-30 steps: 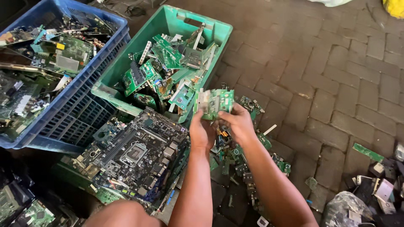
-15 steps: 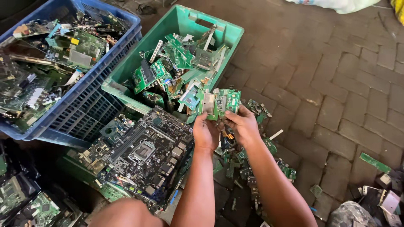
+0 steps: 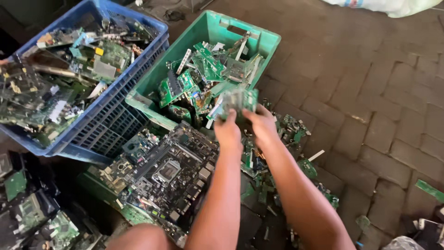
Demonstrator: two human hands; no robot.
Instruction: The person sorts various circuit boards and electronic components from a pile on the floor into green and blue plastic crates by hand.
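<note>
Both hands grip one small green circuit board (image 3: pixel 238 99), held up at the near edge of the green plastic crate (image 3: pixel 252 37). My left hand (image 3: pixel 228 132) holds its lower left side, and my right hand (image 3: pixel 262 124) holds its right side. The board is blurred. The green crate holds several green circuit boards (image 3: pixel 203 76). A large black motherboard (image 3: pixel 169 169) lies on the ground just left of my left forearm.
A blue slatted crate (image 3: pixel 111 115) full of circuit boards stands to the left of the green one. Broken board pieces (image 3: pixel 296 139) litter the brick paving (image 3: pixel 370 92) under my arms. More boards (image 3: pixel 27 213) lie at lower left. A white sack (image 3: pixel 388 5) sits at top right.
Both hands have carried the small green board up and toward the green crate. The view has shifted a little, with the crates now lower in the picture.
</note>
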